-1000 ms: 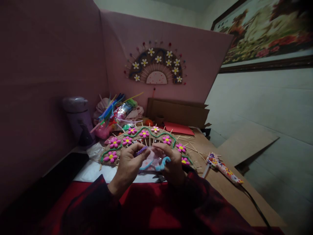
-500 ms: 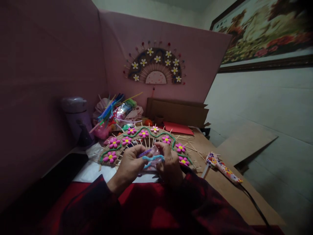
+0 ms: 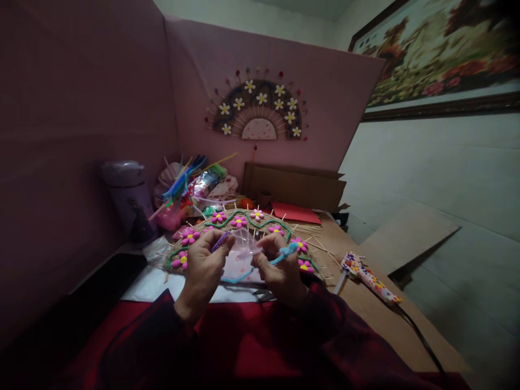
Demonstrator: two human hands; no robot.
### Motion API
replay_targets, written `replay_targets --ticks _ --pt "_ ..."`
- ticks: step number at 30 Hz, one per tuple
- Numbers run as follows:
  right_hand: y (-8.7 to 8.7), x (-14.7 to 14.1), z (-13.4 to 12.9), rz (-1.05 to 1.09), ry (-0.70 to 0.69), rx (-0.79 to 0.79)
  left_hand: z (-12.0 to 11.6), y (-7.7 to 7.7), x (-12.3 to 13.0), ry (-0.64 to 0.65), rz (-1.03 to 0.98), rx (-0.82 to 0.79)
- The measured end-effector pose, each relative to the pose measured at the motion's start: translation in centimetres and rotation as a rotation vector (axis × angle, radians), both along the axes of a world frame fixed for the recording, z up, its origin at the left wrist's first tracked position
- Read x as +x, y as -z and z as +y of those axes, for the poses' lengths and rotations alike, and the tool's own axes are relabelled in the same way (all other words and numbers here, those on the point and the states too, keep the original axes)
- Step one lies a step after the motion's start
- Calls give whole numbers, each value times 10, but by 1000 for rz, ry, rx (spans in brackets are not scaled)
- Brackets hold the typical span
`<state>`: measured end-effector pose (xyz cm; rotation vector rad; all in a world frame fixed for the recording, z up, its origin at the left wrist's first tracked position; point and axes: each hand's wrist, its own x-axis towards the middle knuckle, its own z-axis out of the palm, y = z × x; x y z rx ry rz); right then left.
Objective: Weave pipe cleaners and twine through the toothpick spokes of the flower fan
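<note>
My left hand (image 3: 201, 271) pinches a short purple strip (image 3: 220, 241) and the left side of a clear plastic bag (image 3: 244, 239). The bag's other side is between the fingertips of my right hand (image 3: 282, 273). A light-blue strand (image 3: 287, 250), bunched at its upper end, runs across my right hand and curves low towards the left hand. Behind both hands lies a twine-wrapped fan (image 3: 211, 221) with pink clay flowers and a wavy green line. Its pale pink, dotted centre piece (image 3: 238, 264) shows between my hands.
Dark scissors (image 3: 264, 295) lie below my right hand. A patterned glue gun (image 3: 371, 279) with a cord rests at right. A tumbler (image 3: 132, 200), colourful craft supplies (image 3: 190, 187), red paper (image 3: 296, 213) and cardboard (image 3: 294, 184) stand behind. Another fan (image 3: 260, 100) hangs on the pink board.
My hands have moved apart, stretching the plastic bag between them. The blue strand, bunched between the hands before, now hangs at the right hand and sags below the bag.
</note>
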<state>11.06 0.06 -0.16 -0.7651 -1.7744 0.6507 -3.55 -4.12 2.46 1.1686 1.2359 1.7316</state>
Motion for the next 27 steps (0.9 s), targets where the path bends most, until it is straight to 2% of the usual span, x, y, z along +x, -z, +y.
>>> replay_targets --ticks 5,9,11,13,15,17,19,22,27 --pt "-10 0 -8 110 -190 -115 2 0 -4 -17 -34 2" --pt "-19 1 -14 100 -414 -248 6 2 -7 -50 -78 22" --pt "-20 1 -15 101 -480 -296 8 3 -8 -62 -94 30" --pt "-20 1 -14 107 -453 -279 8 2 -9 -73 -109 40" --pt "-19 -1 -13 138 -366 -230 6 0 -9 -139 -93 94" --pt "-19 -2 -13 189 -292 -211 3 -2 -8 -229 -4 174" --pt "-18 -3 -13 219 -258 -219 -2 -5 -7 -238 159 233" --pt "-18 -4 -12 218 -238 -221 -5 -6 -4 -119 295 250" --pt "-16 -4 -8 211 -185 -271 -1 -3 -5 153 64 10"
